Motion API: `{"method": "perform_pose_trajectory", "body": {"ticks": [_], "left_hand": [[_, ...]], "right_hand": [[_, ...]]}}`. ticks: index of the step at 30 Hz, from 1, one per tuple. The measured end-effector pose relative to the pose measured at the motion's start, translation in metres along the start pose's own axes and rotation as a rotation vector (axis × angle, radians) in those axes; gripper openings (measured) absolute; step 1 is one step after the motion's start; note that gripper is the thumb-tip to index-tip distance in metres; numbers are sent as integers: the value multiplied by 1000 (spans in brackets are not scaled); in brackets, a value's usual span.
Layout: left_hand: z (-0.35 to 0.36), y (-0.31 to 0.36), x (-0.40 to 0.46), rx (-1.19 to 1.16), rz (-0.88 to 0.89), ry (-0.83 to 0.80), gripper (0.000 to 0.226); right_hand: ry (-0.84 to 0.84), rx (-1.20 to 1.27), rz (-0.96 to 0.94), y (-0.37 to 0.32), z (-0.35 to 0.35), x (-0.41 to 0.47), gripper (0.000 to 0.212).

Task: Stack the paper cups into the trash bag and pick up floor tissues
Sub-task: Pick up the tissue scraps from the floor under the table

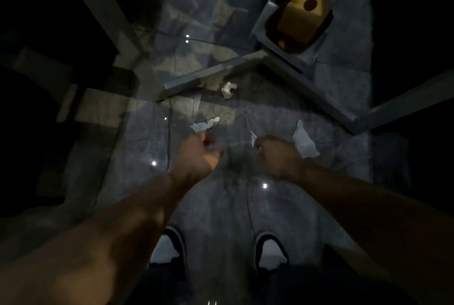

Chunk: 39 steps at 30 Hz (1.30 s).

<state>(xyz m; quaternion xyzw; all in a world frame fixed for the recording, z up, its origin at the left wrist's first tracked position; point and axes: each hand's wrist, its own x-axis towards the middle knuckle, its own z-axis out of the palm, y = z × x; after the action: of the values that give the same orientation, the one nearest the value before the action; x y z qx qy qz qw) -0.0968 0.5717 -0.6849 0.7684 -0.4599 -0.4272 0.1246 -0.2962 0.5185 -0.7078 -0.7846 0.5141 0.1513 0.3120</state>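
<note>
Two curled hands, left (pixel 205 149) and right (pixel 275 154), over floor tissues (pixel 304 141); largest tissue's long axis runs away from viewer; grips indiscernible in the dark

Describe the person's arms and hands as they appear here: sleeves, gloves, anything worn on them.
Both forearms are bare from the bottom edge of the frame to the wrists, with no sleeves showing. The left hand and right hand wear no gloves. No watch, ring or bracelet shows, though the dim, blurred picture could hide small items.

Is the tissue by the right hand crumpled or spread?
Mostly spread: the tissue lies as a flat white sheet on the floor beside the right hand.
</note>
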Motion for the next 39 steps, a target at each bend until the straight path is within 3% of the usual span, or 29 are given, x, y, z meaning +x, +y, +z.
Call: {"method": "perform_pose_trajectory", "body": {"ticks": [3, 7, 10, 13, 18, 22, 24, 29, 34, 37, 39], "left_hand": [[12, -36, 40, 55, 78, -53, 23], [17, -61, 101, 324, 238, -165, 53], [21, -73, 141, 626, 280, -159, 38], [36, -78, 165, 738, 322, -125, 38], [58, -72, 170, 923, 250, -375, 52], [52, -86, 167, 623, 224, -370, 92], [53, -88, 169, 629, 216, -378, 95], [39, -69, 163, 634, 228, -362, 49], [34, -66, 169, 87, 99, -210, 34], [30, -53, 175, -253, 27, -202, 17], [27, -43, 175, -411, 3, -223, 23]], "right_hand": [[-163, -208, -87, 7, 18, 50, 37], [-225, -316, -72, 18, 24, 113, 33], [-203, -356, -54, 34, 28, 150, 31], [-145, -391, -22, 50, 31, 159, 30], [-190, -376, 35, 66, 30, 145, 31], [-429, -419, 59, 73, 46, 131, 29], [-496, -425, 65, 76, 56, 131, 30], [-531, -492, 86, 77, 79, 133, 38], [-444, -443, 113, 72, 58, 131, 34], [-367, -393, 110, 68, 33, 132, 35], [-322, -380, 119, 65, 19, 132, 35]]}}
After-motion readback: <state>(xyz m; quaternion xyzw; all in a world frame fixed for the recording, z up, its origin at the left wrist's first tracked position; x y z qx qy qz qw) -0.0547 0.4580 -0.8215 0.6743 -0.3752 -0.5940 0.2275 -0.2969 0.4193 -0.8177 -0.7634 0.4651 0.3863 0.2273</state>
